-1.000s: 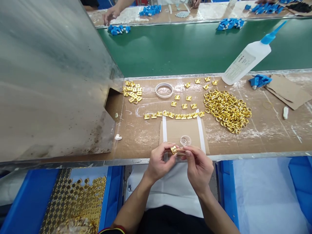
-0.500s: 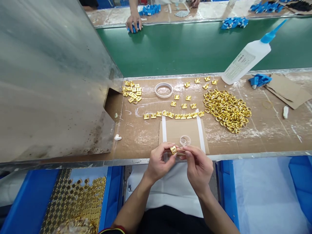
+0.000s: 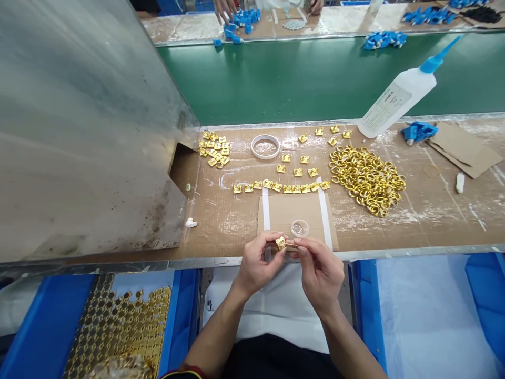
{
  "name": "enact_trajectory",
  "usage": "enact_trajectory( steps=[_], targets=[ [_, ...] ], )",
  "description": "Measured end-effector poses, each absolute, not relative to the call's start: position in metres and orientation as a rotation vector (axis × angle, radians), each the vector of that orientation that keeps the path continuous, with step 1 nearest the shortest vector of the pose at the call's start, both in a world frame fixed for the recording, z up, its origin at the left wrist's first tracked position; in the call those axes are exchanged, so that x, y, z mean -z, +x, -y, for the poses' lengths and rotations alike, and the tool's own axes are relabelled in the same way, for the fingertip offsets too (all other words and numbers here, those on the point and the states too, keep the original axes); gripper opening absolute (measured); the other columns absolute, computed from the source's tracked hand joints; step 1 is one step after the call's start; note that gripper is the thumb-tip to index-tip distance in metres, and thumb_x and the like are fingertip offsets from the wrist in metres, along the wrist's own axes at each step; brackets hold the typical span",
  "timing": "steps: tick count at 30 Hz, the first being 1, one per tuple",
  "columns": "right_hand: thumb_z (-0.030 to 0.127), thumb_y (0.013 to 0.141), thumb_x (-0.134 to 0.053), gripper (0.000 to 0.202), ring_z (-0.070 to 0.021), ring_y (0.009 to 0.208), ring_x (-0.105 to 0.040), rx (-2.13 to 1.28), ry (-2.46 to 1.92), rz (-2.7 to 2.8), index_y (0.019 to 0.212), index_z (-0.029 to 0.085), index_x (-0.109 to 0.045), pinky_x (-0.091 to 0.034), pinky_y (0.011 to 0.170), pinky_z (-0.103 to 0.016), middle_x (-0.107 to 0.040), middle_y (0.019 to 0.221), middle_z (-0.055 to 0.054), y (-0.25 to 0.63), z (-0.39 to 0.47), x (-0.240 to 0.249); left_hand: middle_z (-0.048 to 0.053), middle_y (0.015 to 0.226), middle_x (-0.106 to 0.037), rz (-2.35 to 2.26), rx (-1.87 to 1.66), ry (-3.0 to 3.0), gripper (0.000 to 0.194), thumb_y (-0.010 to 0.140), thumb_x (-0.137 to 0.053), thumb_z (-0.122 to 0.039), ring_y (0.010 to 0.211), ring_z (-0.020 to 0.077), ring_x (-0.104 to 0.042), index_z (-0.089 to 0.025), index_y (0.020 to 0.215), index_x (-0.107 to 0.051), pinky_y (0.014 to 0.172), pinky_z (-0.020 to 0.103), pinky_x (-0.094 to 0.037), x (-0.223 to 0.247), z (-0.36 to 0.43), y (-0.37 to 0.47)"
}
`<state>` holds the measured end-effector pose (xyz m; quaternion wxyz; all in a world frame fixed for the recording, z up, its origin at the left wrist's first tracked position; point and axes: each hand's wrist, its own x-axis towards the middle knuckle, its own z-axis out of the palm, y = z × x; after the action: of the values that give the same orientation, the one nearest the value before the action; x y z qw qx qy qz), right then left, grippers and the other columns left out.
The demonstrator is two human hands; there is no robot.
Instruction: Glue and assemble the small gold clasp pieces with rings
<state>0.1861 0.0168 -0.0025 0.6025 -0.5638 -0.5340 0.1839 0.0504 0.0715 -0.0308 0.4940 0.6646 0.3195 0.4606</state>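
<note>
Between the fingertips of my left hand is a small gold-coloured metal piece. My right hand pinches a thin stick, its tip at the gold piece. Just beyond my hands a small clear round dish sits on a cardboard pad fixed down with white tape strips. A row of similar gold pieces runs along the pad's far edge, and several more are spread behind it. What exactly the stick touches is too small to make out.
A heap of gold rings lies to the right, with a leaning white bottle behind it. A white tape ring and gold cluster lie left, beside a metal housing. Blue bins flank my lap. Across the green belt, a co-worker's hand shows.
My hands stay nearly in place; the stick and right fingers shift very slightly. Across the belt, the co-worker's hand has let go of blue pieces at the edge and drawn back.
</note>
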Motion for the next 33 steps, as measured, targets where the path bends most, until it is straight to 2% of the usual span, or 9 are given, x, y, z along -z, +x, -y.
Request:
enact_trajectory(
  steps=[7,17,22,29,33],
  targets=[
    [0.011,0.102,-0.056,0.020,-0.0188,0.077,-0.075,-0.453,-1.317,1.192,0.107,0.023,-0.071,-0.064,0.058,-0.026,-0.075,0.095,-0.005,0.1856,-0.0182,0.0025,0.012,0.107,-0.076,-0.825,-1.080,1.619,0.024,0.089,-0.066,-0.017,0.090,0.0178,-0.077,-0.015,0.113,-0.065,0.079,0.025,-0.064,0.0317,-0.0714,0.0495],
    [0.009,0.102,-0.054,0.023,-0.0189,0.078,-0.075,-0.395,-1.309,1.264,0.109,0.023,-0.070,-0.063,0.056,-0.025,-0.076,0.097,-0.006,0.1871,-0.0200,-0.0011,0.011,0.105,-0.076,-0.823,-1.077,1.628,0.024,0.089,-0.065,-0.018,0.090,0.0170,-0.076,-0.016,0.114,-0.065,0.078,0.024,-0.064,0.0298,-0.0720,0.0497],
    [0.006,0.100,-0.055,0.026,-0.0171,0.076,-0.074,-0.406,-1.279,1.273,0.109,0.024,-0.070,-0.063,0.057,-0.024,-0.075,0.098,-0.005,0.1871,-0.0193,0.0007,0.010,0.104,-0.076,-0.811,-1.092,1.640,0.025,0.089,-0.064,-0.016,0.089,0.0166,-0.076,-0.016,0.114,-0.064,0.079,0.024,-0.064,0.0303,-0.0720,0.0498],
    [0.004,0.099,-0.055,0.028,-0.0178,0.084,-0.074,-0.432,-1.281,1.263,0.111,0.025,-0.070,-0.062,0.061,-0.023,-0.075,0.100,-0.004,0.1881,-0.0192,0.0021,0.009,0.106,-0.076,-0.809,-1.101,1.637,0.026,0.089,-0.066,-0.016,0.091,0.0168,-0.076,-0.017,0.115,-0.065,0.080,0.023,-0.063,0.0314,-0.0715,0.0497],
    [0.003,0.098,-0.055,0.027,-0.0173,0.083,-0.074,-0.398,-1.277,1.307,0.108,0.024,-0.069,-0.062,0.068,-0.025,-0.074,0.099,-0.003,0.1886,-0.0204,0.0000,0.010,0.106,-0.076,-0.790,-1.114,1.648,0.026,0.090,-0.065,-0.015,0.092,0.0169,-0.076,-0.017,0.115,-0.064,0.080,0.023,-0.063,0.0311,-0.0716,0.0502]
  ],
)
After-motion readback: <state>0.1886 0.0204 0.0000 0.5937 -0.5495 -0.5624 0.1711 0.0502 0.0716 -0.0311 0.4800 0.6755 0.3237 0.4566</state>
